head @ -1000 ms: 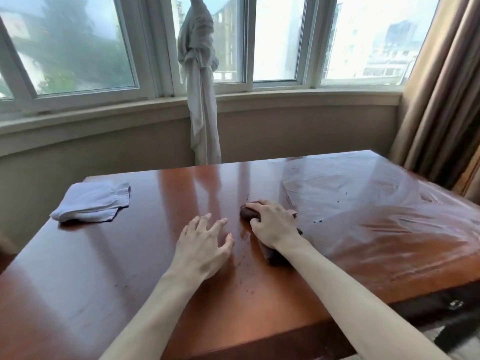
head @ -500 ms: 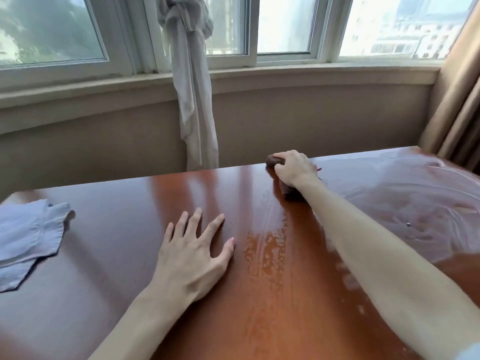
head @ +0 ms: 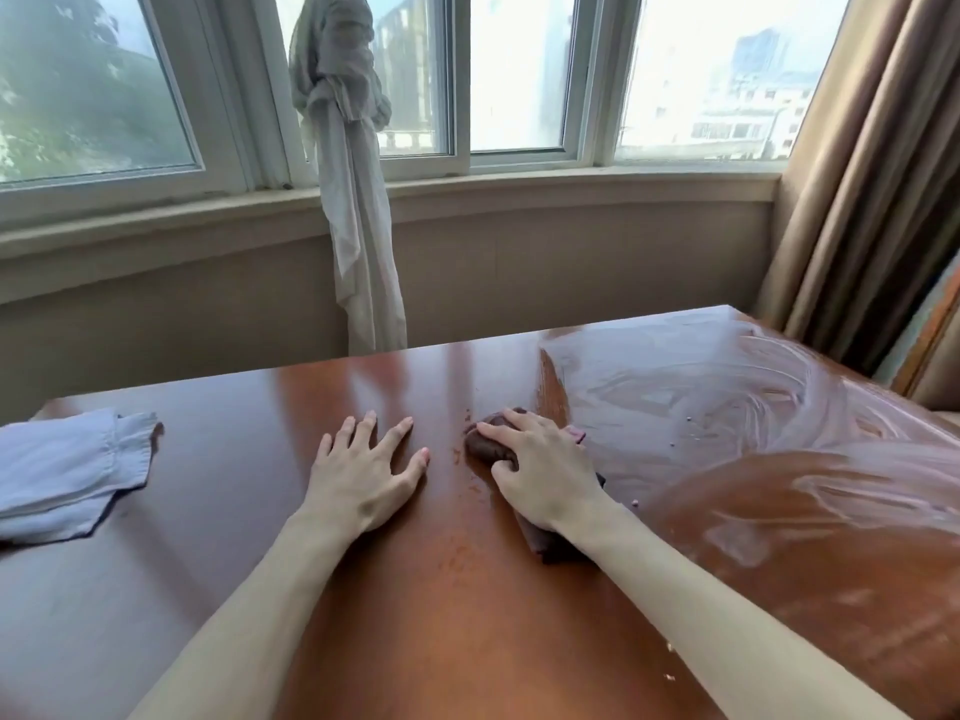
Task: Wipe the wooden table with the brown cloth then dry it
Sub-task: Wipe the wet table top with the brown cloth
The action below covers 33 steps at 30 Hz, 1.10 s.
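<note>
Table: glossy reddish-brown wooden table (head: 426, 605), the landmark for everything below; it stands before a window wall
Brown cloth: bunched dark brown cloth (head: 485, 444) lying on the table near its middle, mostly covered by the right hand, with one end showing beyond the fingertips and another end showing under the wrist
Right hand: right hand (head: 545, 472) palm down on the brown cloth, fingers curled over the bunch and gripping it against the table
Left hand: left hand (head: 363, 475) flat on the table just left of the brown cloth, fingers straight and spread, holding nothing, not touching the cloth
Wet area: swirled wet streaks (head: 727, 387) cover the table's right part, to the right of the brown cloth
Pale cloth: crumpled pale blue-white cloth (head: 62, 470) on the table's left part, well apart from both hands
Specks: small dark crumbs (head: 689, 419) on the wet streaks
</note>
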Each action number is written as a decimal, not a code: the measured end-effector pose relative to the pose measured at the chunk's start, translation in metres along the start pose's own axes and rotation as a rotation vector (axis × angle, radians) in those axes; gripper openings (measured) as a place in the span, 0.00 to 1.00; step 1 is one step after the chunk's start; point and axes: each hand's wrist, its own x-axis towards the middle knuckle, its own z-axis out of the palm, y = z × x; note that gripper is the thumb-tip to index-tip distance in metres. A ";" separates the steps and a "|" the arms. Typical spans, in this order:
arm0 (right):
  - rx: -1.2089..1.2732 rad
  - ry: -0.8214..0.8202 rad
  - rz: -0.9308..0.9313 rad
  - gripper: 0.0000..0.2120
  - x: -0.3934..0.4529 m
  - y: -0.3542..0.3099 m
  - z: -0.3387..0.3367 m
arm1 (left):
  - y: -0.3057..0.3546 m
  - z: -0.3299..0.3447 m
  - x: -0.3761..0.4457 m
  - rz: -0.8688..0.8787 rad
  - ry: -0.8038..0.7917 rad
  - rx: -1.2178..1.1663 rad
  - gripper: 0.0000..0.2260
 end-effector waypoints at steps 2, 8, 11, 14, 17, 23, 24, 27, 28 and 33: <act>0.017 -0.017 -0.034 0.27 -0.031 -0.005 0.000 | 0.001 -0.001 -0.002 -0.001 -0.009 -0.007 0.31; 0.050 -0.013 -0.022 0.25 0.015 0.012 -0.007 | 0.001 0.002 -0.002 0.008 0.017 -0.014 0.31; 0.049 0.043 0.059 0.24 0.091 0.026 0.001 | -0.002 0.007 -0.003 0.014 0.055 -0.020 0.32; 0.062 0.037 0.109 0.24 0.165 0.047 0.011 | -0.006 0.012 -0.003 0.004 0.097 -0.035 0.34; 0.065 0.058 0.166 0.24 0.223 0.067 0.012 | -0.007 0.018 0.000 0.004 0.137 -0.041 0.34; -0.012 0.066 0.191 0.24 0.231 0.070 0.018 | -0.006 0.015 0.001 -0.017 0.113 -0.032 0.34; -0.010 0.064 0.178 0.24 0.215 0.066 0.018 | -0.006 0.013 0.001 -0.019 0.103 -0.032 0.34; -0.024 0.064 0.106 0.24 0.149 0.050 0.013 | -0.004 0.009 0.002 -0.014 0.065 -0.025 0.32; -0.026 0.061 0.078 0.24 0.122 0.043 0.011 | -0.003 0.008 0.001 -0.014 0.058 -0.026 0.31; 0.006 0.039 0.014 0.25 -0.011 0.014 0.002 | -0.001 0.001 -0.005 0.005 0.040 -0.068 0.30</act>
